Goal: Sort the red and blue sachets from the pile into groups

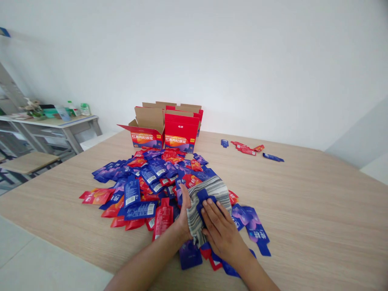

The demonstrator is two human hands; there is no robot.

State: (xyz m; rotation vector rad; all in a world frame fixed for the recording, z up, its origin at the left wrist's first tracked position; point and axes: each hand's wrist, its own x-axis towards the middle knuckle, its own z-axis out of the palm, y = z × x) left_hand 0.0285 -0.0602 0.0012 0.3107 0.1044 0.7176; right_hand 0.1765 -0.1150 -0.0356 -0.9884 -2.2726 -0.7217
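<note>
A grey striped cloth (222, 186) lies over my left hand (184, 214), whose thumb sticks up at the cloth's left edge while its fingers are hidden beneath. On the cloth rests a blue pouch (203, 199), pressed flat by the fingers of my right hand (220, 226). Around and under both hands spreads a pile of blue and red pouches, among them a red pouch (163, 220) left of my left wrist and a blue pouch (257, 230) to the right of my right hand.
Open red and blue cartons (180, 131) stand behind the pile on the wooden table (303, 202). Several loose pouches (247, 150) lie near the wall. Further left are a side table (65, 122) with bottles and a stool (30, 162).
</note>
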